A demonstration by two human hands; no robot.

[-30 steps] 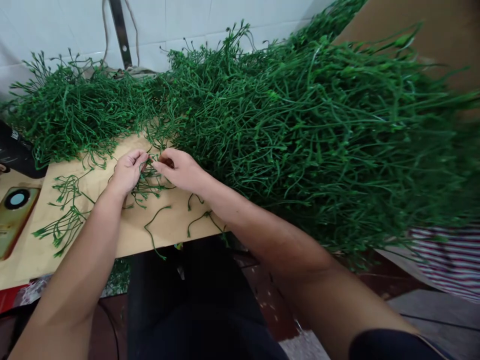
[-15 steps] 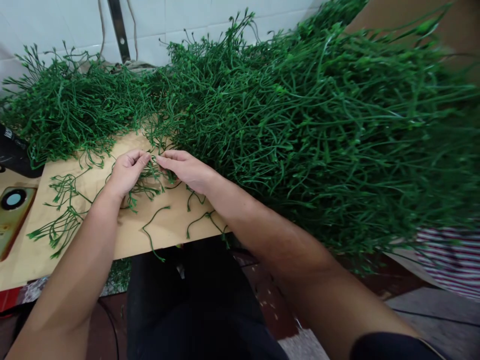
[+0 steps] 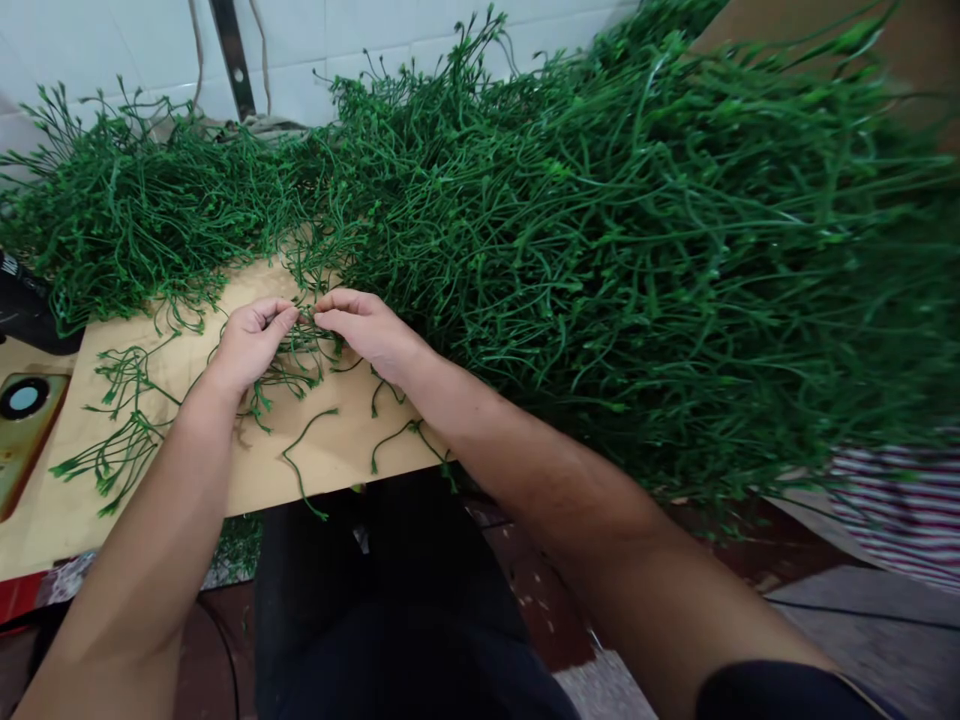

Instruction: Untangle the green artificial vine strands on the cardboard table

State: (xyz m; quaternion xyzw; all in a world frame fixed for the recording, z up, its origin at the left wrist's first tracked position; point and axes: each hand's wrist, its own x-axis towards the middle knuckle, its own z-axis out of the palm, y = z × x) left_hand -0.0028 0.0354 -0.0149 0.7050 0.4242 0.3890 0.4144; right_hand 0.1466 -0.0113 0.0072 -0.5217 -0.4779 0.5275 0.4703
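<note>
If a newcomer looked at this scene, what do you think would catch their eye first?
Probably the big tangled heap of green stems filling the upper right, with a smaller heap at the upper left. Next might come the left hand and right hand, left of center over the tan board, their fingertips pinched close together at thin green stems.
</note>
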